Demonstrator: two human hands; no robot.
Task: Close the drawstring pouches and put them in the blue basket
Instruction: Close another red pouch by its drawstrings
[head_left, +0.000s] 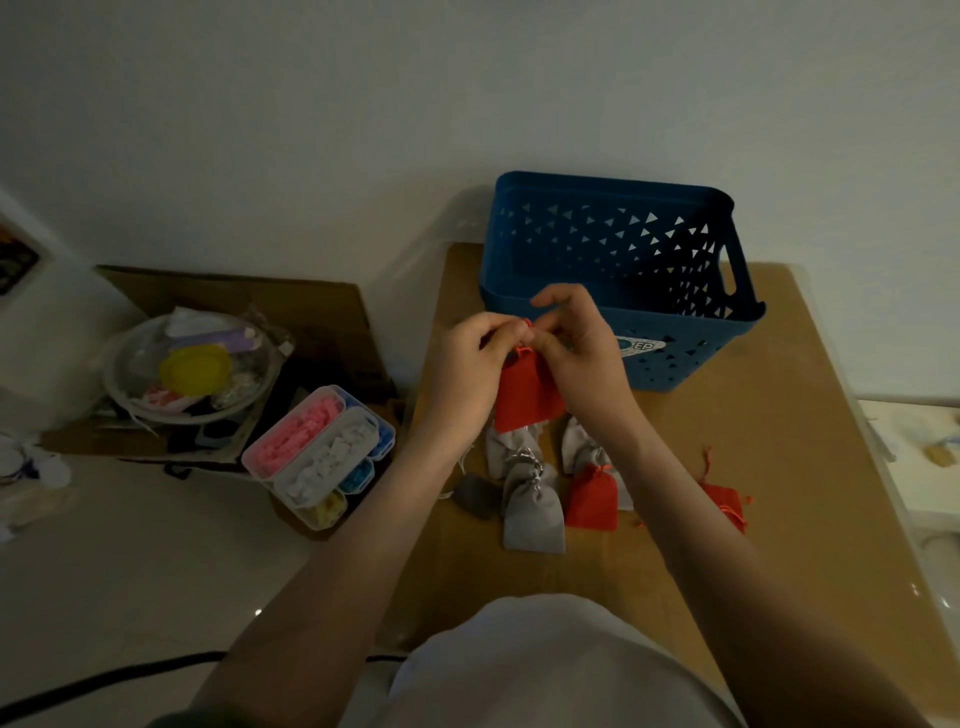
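A red drawstring pouch (525, 395) hangs in the air in front of the blue basket (691, 322). My left hand (465, 369) and my right hand (582, 353) both pinch its top and orange string. On the cardboard sheet below lie several more pouches: a light grey one (532, 517), a dark grey one (475, 496), a red one (592, 499), and another red one (722, 501) partly behind my right forearm. I see nothing inside the basket.
The cardboard sheet (779, 441) covers the small table. On the floor to the left stand clear boxes of coloured pieces (317, 452) and a clear bowl of odds and ends (192, 364) on a flat carton. A black cable (104, 680) runs along the floor.
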